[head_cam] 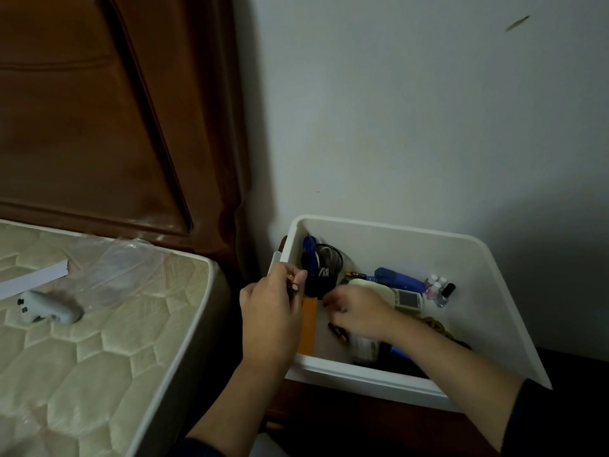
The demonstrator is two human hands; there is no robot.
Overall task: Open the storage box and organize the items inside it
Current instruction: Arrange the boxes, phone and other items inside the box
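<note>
A home bedroom. A bare quilted mattress (82,341) lies against a dark wooden headboard (99,110). A plain white wall (412,110) stands beside it.

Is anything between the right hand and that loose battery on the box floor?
Nothing visible. The loose battery lies bare on the storage box floor just below the right hand; the orange card lies to its left.

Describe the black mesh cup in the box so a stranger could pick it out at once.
Start at the white storage box against the wall and go to its far left corner, just beyond the left hand. The black mesh cup stands there, with a white cable inside and a blue item behind it. It is the only see-through wire container; the blue stapler and nail polish bottles lie further right.
</note>
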